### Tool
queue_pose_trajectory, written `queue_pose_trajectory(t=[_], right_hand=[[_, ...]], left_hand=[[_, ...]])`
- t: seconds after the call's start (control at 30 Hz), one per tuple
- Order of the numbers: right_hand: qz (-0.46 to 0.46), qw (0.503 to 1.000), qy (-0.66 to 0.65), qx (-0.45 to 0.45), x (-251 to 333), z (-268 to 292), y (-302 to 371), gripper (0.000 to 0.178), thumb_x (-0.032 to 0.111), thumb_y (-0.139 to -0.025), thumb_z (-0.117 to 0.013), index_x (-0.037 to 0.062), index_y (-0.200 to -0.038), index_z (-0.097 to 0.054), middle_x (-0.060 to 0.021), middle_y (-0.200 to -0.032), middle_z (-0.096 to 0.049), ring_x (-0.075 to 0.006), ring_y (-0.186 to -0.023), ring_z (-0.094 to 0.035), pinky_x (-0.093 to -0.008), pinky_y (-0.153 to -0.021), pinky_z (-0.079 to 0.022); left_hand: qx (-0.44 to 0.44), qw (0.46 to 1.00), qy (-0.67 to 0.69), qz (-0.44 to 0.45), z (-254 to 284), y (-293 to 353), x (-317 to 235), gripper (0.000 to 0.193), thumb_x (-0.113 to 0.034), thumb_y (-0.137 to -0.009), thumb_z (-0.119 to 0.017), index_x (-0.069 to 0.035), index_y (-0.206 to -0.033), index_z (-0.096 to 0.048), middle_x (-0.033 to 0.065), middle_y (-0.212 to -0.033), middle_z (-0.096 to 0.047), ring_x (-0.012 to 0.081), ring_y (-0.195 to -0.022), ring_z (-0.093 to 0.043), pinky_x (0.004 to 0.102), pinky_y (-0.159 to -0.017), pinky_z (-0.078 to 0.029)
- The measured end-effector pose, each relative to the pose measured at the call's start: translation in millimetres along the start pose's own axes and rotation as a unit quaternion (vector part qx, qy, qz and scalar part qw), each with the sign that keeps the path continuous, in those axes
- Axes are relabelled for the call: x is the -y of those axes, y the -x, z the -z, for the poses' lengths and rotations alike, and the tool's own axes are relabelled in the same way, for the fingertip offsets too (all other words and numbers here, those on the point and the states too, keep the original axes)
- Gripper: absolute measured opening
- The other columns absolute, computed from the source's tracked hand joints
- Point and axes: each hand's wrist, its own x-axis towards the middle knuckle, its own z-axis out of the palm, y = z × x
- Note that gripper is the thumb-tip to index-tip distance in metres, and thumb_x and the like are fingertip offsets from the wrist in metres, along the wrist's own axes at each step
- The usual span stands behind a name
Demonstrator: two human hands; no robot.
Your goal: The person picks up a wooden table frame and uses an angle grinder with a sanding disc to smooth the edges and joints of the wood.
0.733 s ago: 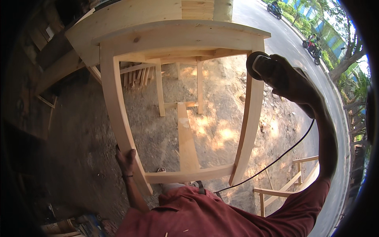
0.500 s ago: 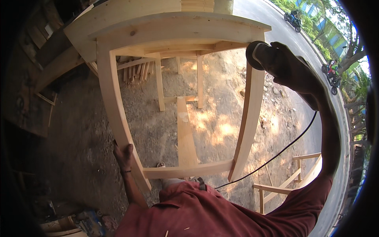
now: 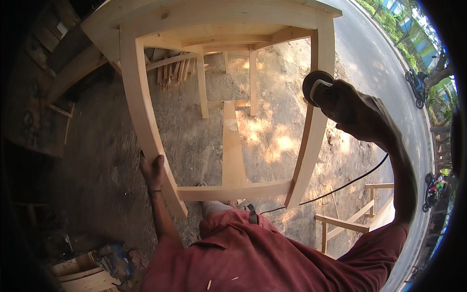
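Observation:
A bare wooden table point(image 3: 228, 22) lies on its side in front of me, its legs pointing toward my body. My left hand point(image 3: 152, 169) is closed around the left leg point(image 3: 137, 97), near its lower end. In my right hand point(image 3: 360, 112) is a corded disc sander point(image 3: 317, 89), gripped by its body. Its round disc meets the inner edge of the right leg point(image 3: 307, 163), about midway along; whether it presses on the wood cannot be made out. A crosspiece point(image 3: 238, 191) joins both legs close to my waist.
A black cord point(image 3: 340, 189) runs from the sander side past my waist. Another wooden frame point(image 3: 345, 225) stands at lower right. Wood pieces lean on the ground point(image 3: 175, 68) beyond the table. A paved road point(image 3: 374, 63) with motorcycles point(image 3: 417, 87) passes on the right.
My right hand has brought the sander down along the right leg, from near its top corner toward the middle. The left hand keeps its hold. On the road, the motorcycles have shifted.

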Motion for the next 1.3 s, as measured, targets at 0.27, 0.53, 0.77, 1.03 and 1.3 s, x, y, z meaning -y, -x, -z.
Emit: queue_pose_trajectory(t=[0.27,0.53,0.77,1.03,1.3], right_hand=[[0.100,0.992,0.068,0.047,-54,-75,56,0.051,0.022,-0.085,-0.075,0.0151,-0.129,-0.051,-0.0147,-0.089,-0.068,-0.0327,-0.072,-0.069,-0.0446,-0.062,-0.054],[0.134,0.986,0.096,0.024,-88,-147,119,0.061,0.029,-0.085,-0.075,0.0171,-0.139,-0.047,-0.0181,-0.090,-0.065,-0.0346,-0.071,-0.069,-0.0456,-0.060,-0.055],[0.136,0.988,0.077,0.019,-115,-196,154,0.057,0.031,-0.089,-0.070,0.0242,-0.140,-0.046,-0.0198,-0.089,-0.063,-0.0407,-0.070,-0.068,-0.0493,-0.058,-0.054],[0.112,0.988,0.092,0.058,-134,-239,195,0.075,0.024,-0.077,-0.077,0.0183,-0.144,-0.044,-0.0194,-0.102,-0.063,-0.0384,-0.078,-0.069,-0.0489,-0.066,-0.056],[0.094,0.989,0.086,0.074,-136,-284,237,0.078,0.024,-0.076,-0.077,0.0242,-0.146,-0.042,-0.0183,-0.103,-0.061,-0.0374,-0.076,-0.068,-0.0483,-0.064,-0.055]], left_hand=[[0.027,1.000,-0.004,0.002,-1,-3,0,0.072,-0.049,-0.085,-0.074,0.005,-0.127,-0.048,0.0156,-0.106,-0.062,0.0224,-0.090,-0.064,0.0366,-0.076,-0.055],[0.038,0.998,-0.039,-0.012,0,-8,25,0.080,-0.061,-0.085,-0.070,0.005,-0.125,-0.050,0.0153,-0.102,-0.063,0.0219,-0.089,-0.065,0.0389,-0.074,-0.055],[0.037,0.999,0.004,-0.026,1,-2,6,0.065,-0.049,-0.088,-0.073,0.004,-0.121,-0.052,0.0114,-0.102,-0.062,0.0190,-0.090,-0.062,0.0348,-0.080,-0.052],[0.040,0.999,-0.010,-0.029,1,-6,3,0.060,-0.044,-0.089,-0.073,0.005,-0.118,-0.053,0.0125,-0.104,-0.062,0.0196,-0.093,-0.062,0.0356,-0.082,-0.052],[0.030,0.999,-0.020,-0.028,0,-3,-1,0.056,-0.041,-0.090,-0.073,0.006,-0.116,-0.054,0.0133,-0.104,-0.063,0.0201,-0.091,-0.062,0.0355,-0.082,-0.052]])
